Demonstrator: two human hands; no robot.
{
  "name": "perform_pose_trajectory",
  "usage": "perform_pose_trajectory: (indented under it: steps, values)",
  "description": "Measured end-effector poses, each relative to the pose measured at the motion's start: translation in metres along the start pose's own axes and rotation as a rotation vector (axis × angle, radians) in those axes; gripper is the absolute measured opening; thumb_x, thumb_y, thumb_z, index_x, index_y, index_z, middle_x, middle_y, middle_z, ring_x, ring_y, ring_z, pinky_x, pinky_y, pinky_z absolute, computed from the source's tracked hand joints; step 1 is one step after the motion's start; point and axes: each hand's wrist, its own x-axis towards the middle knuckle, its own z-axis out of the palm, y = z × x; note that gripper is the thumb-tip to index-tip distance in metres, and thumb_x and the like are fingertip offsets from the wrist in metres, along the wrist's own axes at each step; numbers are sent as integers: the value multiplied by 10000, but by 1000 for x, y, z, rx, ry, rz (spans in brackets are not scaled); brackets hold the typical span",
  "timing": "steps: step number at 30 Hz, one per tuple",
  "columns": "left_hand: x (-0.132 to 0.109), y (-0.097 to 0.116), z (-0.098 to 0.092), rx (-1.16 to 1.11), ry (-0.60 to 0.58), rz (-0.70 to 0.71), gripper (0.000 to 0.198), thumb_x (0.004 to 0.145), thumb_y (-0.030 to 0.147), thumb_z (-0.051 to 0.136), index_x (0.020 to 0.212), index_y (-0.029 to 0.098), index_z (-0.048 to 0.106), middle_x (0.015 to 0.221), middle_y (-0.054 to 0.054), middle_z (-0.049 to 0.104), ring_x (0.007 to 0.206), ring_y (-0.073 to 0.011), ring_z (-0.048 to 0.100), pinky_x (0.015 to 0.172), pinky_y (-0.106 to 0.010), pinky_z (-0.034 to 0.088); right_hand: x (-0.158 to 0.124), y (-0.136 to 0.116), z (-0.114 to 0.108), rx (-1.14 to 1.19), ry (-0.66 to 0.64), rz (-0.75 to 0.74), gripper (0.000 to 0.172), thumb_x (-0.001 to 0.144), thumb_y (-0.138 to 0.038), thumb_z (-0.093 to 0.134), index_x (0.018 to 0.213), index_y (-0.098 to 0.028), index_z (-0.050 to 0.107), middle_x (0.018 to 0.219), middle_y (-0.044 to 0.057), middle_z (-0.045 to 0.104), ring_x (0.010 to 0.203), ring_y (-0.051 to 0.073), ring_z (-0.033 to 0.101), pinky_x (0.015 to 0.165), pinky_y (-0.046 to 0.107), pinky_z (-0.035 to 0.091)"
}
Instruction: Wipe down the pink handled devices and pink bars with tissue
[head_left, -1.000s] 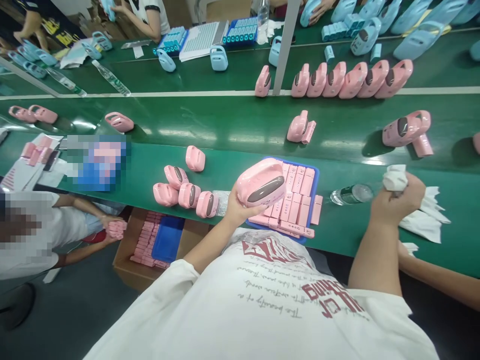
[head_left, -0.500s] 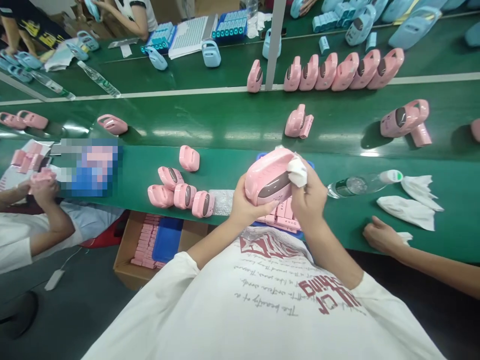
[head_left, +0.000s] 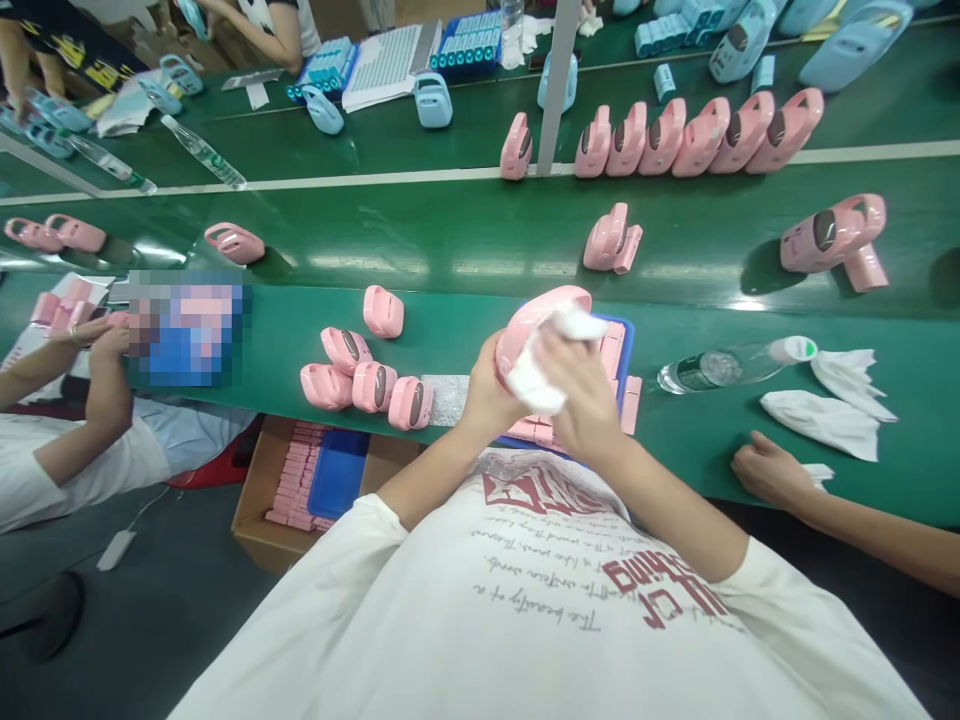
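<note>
My left hand (head_left: 486, 400) is wrapped around the left side of a glossy pink plastic casing with a handle (head_left: 517, 335), held above a blue tray (head_left: 625, 350). My right hand (head_left: 585, 395), a little blurred, presses a white cloth (head_left: 534, 375) against the casing's front. The cloth and fingers hide most of that face, including its dark window. Small pink parts (head_left: 611, 345) lie in the tray under my hands. One more pink piece (head_left: 631, 405) sits at the tray's right edge.
Left of me are several pink casings (head_left: 373, 385) and a clear wrap sheet (head_left: 448, 398). A water bottle (head_left: 712, 368), white cloths (head_left: 821, 422) and another person's hand (head_left: 772, 472) are at right. Beyond runs a green conveyor (head_left: 450, 235) carrying pink casings. A carton (head_left: 259, 490) stands below left.
My right hand has moved the cloth from the casing's upper right end across its front, covering the dark window. The casing has turned. Casings on the conveyor have shifted rightward.
</note>
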Motion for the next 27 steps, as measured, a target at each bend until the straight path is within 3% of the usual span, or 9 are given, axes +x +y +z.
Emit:
perform_pose_trajectory:
  steps: [2, 6, 7, 11, 13, 16, 20, 23, 27]
  values:
    - [0, 1, 1, -6, 2, 3, 543, 669, 441, 740, 1091, 155, 553, 1138, -128, 634, 1062, -263, 604, 944, -399, 469, -1, -2, 3, -2, -21, -78, 533, 944, -233, 390, 1471, -271, 323, 1435, 86, 459, 1361, 265, 383, 1122, 535, 312]
    - [0, 3, -1, 66, -15, 102, 790, 500, 404, 846, 1172, 149, 516, 1163, -119, 617, 1079, -282, 596, 933, -383, 478, -2, -1, 5, -44, 131, 148, 526, 969, -217, 300, 1487, -300, 269, 1468, 51, 419, 1384, 230, 345, 1146, 510, 290]
    - [0, 3, -2, 78, -5, 110, 776, 523, 404, 837, 1182, 155, 511, 1171, -115, 617, 1085, -278, 594, 936, -381, 477, -3, -2, 7, -46, 139, 171, 531, 970, -223, 295, 1492, -306, 250, 1485, 44, 394, 1393, 227, 325, 1150, 506, 287]
    - [3, 1, -3, 114, 36, 118, 443, 781, 411, 646, 1151, 190, 545, 1195, -106, 628, 1097, -243, 596, 961, -376, 464, -5, -9, 15, -34, 42, -51, 552, 944, -259, 394, 1483, -304, 282, 1501, 46, 366, 1410, 264, 283, 1151, 542, 260]
    - [3, 1, -2, 132, 24, 177, 496, 745, 409, 684, 1167, 195, 538, 1202, -101, 624, 1098, -243, 596, 957, -365, 470, -8, -9, 19, -1, 94, -51, 539, 944, -274, 398, 1475, -298, 305, 1493, 52, 381, 1410, 269, 285, 1146, 554, 261]
    - [1, 1, -2, 120, 3, 275, 759, 557, 428, 811, 1203, 174, 504, 1187, -103, 618, 1084, -259, 597, 937, -357, 485, -13, -7, 22, 98, 296, 255, 476, 966, -335, 348, 1439, -290, 382, 1441, 55, 455, 1381, 251, 352, 1140, 528, 291]
    - [-2, 4, -6, 46, -50, 317, 825, 519, 462, 815, 1216, 157, 496, 1187, -112, 612, 1091, -267, 591, 956, -370, 476, -11, -7, 18, 346, 513, 718, 433, 948, -457, 386, 1251, -222, 587, 1202, 75, 640, 1180, 239, 572, 1049, 461, 434]
    - [0, 10, -11, -50, -172, 249, 829, 501, 486, 817, 1202, 154, 524, 1160, -120, 634, 1092, -292, 595, 945, -394, 483, -5, -8, 9, 509, 516, 809, 452, 937, -506, 388, 1156, -199, 636, 1055, 82, 690, 1065, 234, 635, 959, 427, 509]
    - [2, 17, -16, -347, -404, -55, 782, 502, 615, 754, 1126, 173, 589, 1121, -130, 669, 1105, -346, 602, 915, -463, 504, 4, -10, -6, 467, 401, 631, 506, 943, -531, 317, 1204, -213, 612, 1073, 89, 689, 1115, 243, 617, 939, 411, 528]
